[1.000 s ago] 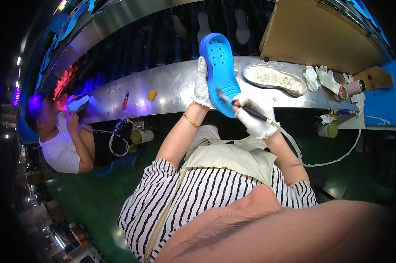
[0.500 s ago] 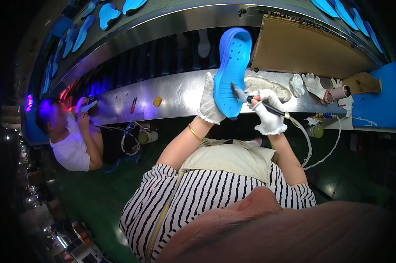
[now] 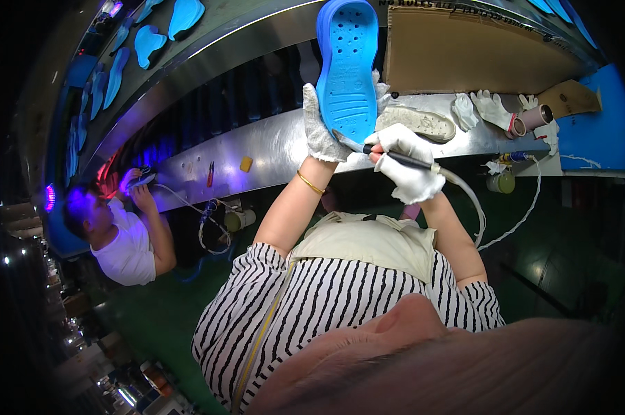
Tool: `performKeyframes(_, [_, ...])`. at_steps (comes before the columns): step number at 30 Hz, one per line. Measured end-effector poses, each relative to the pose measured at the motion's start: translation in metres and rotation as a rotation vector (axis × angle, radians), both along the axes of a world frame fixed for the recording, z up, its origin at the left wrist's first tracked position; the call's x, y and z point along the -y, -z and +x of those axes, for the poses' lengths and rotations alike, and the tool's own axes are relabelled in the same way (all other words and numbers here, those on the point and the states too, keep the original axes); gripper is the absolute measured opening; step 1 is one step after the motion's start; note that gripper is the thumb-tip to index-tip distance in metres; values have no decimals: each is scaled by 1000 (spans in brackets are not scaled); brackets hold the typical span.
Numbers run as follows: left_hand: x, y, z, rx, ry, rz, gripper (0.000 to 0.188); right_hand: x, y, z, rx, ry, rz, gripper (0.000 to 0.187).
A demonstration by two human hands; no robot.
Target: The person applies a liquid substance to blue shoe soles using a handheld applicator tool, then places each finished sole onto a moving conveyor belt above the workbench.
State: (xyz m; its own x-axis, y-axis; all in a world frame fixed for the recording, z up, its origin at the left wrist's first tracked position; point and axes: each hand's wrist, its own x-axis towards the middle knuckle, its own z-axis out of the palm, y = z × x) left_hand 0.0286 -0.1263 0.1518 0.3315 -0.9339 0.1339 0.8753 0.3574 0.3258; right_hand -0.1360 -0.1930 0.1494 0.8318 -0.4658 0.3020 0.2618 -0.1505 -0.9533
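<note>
At metal bench [image 3: 267,153], left hand [image 3: 321,135] (gloved) clasps blue sole [image 3: 348,76] from behind; right hand [image 3: 411,181] grips slanted brush [image 3: 409,162].

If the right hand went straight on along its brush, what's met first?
The right hand would probably meet the near end of the blue sole, then the gloved left hand; depth is unclear around the brush tip.

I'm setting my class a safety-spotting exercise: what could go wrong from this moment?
The brush has its tip beside the gloved left hand, so a slip might smear that glove.

The left hand grips the blue shoe sole around its lower half, leaving the upper end unsupported; it could tip if the grip loosens.

The pale hose curves down past the right forearm and might snag, tugging the brush.
</note>
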Motion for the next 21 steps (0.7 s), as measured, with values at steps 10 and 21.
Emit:
performKeyframes(10, [9, -34, 22, -53, 196, -60, 91, 22, -21, -2, 53, -20, 13, 10])
performKeyframes(21, [21, -53, 31, 122, 403, 89, 78, 26, -33, -11, 206, 45, -116, 19])
